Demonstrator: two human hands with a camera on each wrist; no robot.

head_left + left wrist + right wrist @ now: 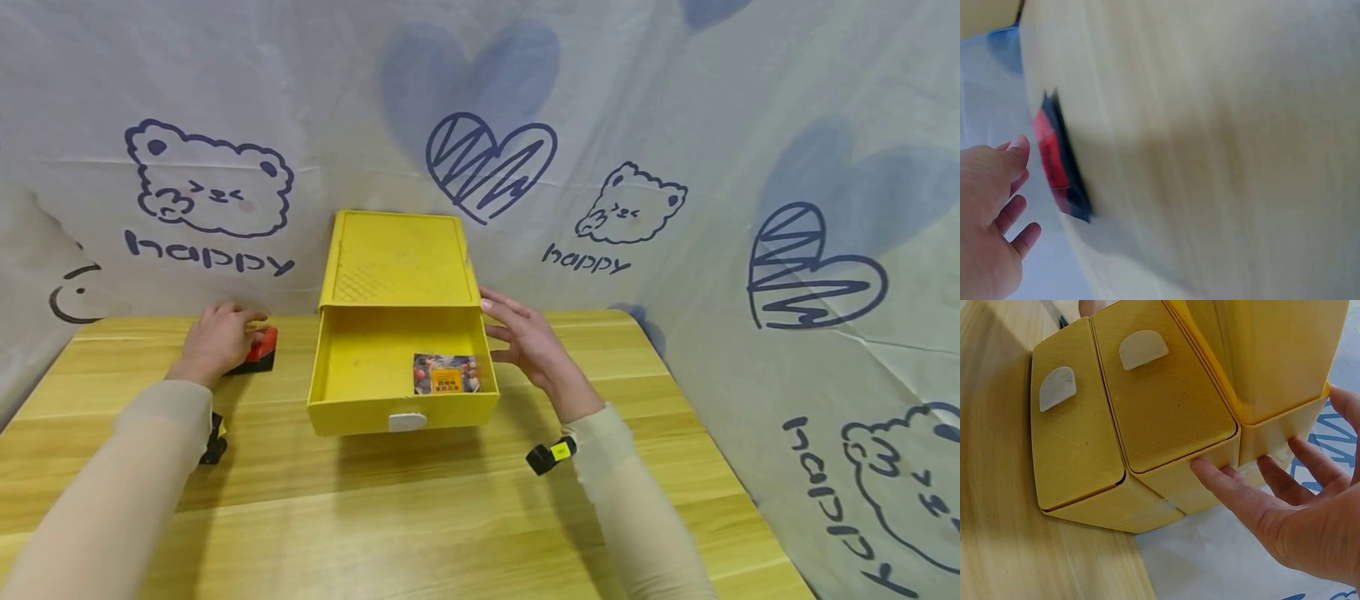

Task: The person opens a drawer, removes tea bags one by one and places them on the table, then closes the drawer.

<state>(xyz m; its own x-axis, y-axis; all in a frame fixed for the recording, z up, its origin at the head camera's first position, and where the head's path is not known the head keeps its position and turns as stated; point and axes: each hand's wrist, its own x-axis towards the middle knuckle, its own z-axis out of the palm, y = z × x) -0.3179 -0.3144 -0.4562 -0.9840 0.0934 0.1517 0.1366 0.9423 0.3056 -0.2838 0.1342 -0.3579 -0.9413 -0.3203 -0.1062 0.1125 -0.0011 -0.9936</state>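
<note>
A yellow drawer unit (401, 258) stands at the back of the table, its top drawer (352, 358) pulled out. Inside that drawer lies a small printed packet (446, 375) with an orange label. My right hand (525, 337) steadies the unit's right side; in the right wrist view its extended fingers (1229, 484) touch the side wall. To the left of the unit, my left hand (217, 337) hovers beside a red and black packet (262, 352). The left wrist view has the packet (1054, 156) resting on the tabletop, with the loosely bent fingers (1007, 215) just next to it.
Below the pulled-out drawer, two closed drawers (1172, 406) with pale tab handles show in the right wrist view. A white cloth (337, 100) printed with bears and hearts hangs behind and to the right of the wooden table (420, 517). Each wrist wears a black camera (551, 455).
</note>
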